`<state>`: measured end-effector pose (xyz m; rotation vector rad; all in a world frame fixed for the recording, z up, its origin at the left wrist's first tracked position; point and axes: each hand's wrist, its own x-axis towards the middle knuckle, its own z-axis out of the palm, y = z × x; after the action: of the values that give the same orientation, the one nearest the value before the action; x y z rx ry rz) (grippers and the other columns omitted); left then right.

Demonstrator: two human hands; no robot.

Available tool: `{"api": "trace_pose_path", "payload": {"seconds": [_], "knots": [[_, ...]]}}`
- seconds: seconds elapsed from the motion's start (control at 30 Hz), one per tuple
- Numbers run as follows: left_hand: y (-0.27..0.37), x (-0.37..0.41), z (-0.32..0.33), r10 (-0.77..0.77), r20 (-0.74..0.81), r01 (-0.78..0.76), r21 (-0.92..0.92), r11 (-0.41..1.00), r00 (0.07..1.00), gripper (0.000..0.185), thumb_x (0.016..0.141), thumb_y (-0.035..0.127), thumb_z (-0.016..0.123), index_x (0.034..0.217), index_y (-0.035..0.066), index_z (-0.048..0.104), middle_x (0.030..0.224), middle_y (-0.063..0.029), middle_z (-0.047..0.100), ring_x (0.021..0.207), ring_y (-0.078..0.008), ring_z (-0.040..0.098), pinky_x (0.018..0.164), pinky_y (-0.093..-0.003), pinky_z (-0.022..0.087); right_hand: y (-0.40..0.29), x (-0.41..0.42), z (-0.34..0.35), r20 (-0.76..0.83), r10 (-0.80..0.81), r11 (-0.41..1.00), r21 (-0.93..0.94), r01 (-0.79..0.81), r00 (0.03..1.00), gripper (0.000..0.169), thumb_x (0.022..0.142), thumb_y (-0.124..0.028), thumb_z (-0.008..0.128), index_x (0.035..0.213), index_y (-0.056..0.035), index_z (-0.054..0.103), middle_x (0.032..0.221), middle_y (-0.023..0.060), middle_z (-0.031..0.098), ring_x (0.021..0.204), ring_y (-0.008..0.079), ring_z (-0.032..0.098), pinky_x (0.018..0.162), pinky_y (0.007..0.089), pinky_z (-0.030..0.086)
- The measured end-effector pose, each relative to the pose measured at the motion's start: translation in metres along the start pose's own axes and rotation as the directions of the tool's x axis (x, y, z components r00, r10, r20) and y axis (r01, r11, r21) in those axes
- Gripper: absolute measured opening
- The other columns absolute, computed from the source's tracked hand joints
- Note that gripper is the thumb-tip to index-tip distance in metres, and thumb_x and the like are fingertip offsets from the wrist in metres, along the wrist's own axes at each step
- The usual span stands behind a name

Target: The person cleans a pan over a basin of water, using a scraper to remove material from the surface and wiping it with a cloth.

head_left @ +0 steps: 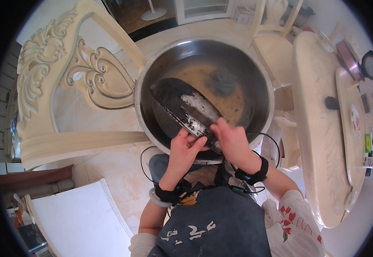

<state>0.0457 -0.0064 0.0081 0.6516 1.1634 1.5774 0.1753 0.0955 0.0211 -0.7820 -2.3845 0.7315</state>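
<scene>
A large metal basin (268, 96) with brownish water stands in front of me. Tilted inside it is a round metal pan or wok (186, 99), its outer surface black with bare silvery patches. My left hand (186, 144) grips the near rim, thumb on one side and fingers on the other. Against the scraped side, at the pan's right end, is my right hand (233, 138), slightly blurred, with curled fingers; whether it holds a small tool cannot be told. A dark greenish cloth-like lump (222, 81) lies under the water at the back of the basin.
A carved cream chair (56, 64) stands close on the left of the basin. To the right are a cream dining table (315, 128) and another chair (271, 54). A white board-like surface (80, 208) is at the lower left. Black cables loop beside both wrists.
</scene>
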Motion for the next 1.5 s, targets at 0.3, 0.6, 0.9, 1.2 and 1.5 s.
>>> {"api": "trace_pose_path", "payload": {"seconds": [0.3, 0.6, 0.9, 1.2, 1.5], "knots": [[0.001, -0.001, 0.001, 0.0, -0.019, 0.001, 0.022, 1.0, 1.0, 0.032, 0.087, -0.002, 0.057, 0.116, -0.004, 0.046, 0.105, -0.0116, 0.062, 0.092, -0.0162, 0.063, 0.073, -0.0299, 0.058, 0.002, 0.0, 0.004, -0.059, 0.05, 0.999, -0.01, -0.05, 0.997, 0.023, 0.089, -0.017, 0.058, 0.079, -0.0025, 0.043, 0.063, 0.0175, 0.057, 0.055, 0.039, 0.056, 0.045, 0.0436, 0.043], [0.0, -0.001, 0.001, -0.003, -0.018, 0.003, 0.016, 1.0, 1.0, 0.032, 0.087, -0.003, 0.056, 0.118, -0.003, 0.047, 0.107, -0.0107, 0.062, 0.092, -0.0148, 0.062, 0.074, -0.028, 0.057, -0.004, -0.007, 0.007, -0.041, 0.035, 0.999, -0.036, -0.037, 0.999, 0.023, 0.089, -0.017, 0.058, 0.078, -0.0022, 0.044, 0.06, 0.0168, 0.056, 0.054, 0.036, 0.058, 0.045, 0.0417, 0.045], [-0.001, -0.001, 0.001, 0.014, -0.021, -0.014, 0.013, 1.0, 1.0, 0.036, 0.087, -0.003, 0.058, 0.121, -0.003, 0.047, 0.105, -0.0097, 0.063, 0.091, -0.013, 0.062, 0.072, -0.0262, 0.057, -0.002, -0.01, 0.011, -0.086, -0.013, 0.994, -0.108, 0.003, 0.996, 0.023, 0.089, -0.017, 0.059, 0.077, -0.0025, 0.045, 0.057, 0.0158, 0.056, 0.052, 0.0349, 0.058, 0.044, 0.0419, 0.044], [-0.004, -0.003, -0.003, 0.001, -0.034, -0.001, -0.004, 1.0, 0.999, 0.035, 0.087, -0.003, 0.057, 0.121, -0.003, 0.047, 0.104, -0.0095, 0.063, 0.091, -0.0137, 0.062, 0.072, -0.0266, 0.057, -0.001, -0.012, 0.012, -0.067, -0.048, 0.995, -0.088, 0.042, 0.997, 0.024, 0.088, -0.016, 0.059, 0.075, -0.0025, 0.044, 0.058, 0.0161, 0.056, 0.052, 0.0357, 0.057, 0.044, 0.0422, 0.044], [0.0, -0.008, -0.006, -0.016, -0.058, 0.017, 0.008, 1.0, 0.998, 0.031, 0.087, -0.003, 0.057, 0.117, -0.003, 0.048, 0.104, -0.01, 0.063, 0.092, -0.0141, 0.062, 0.073, -0.026, 0.057, -0.004, -0.01, 0.013, -0.048, -0.076, 0.993, -0.095, 0.071, 0.996, 0.024, 0.088, -0.019, 0.059, 0.077, -0.0026, 0.045, 0.06, 0.0145, 0.057, 0.05, 0.0335, 0.057, 0.043, 0.0411, 0.044]]}}
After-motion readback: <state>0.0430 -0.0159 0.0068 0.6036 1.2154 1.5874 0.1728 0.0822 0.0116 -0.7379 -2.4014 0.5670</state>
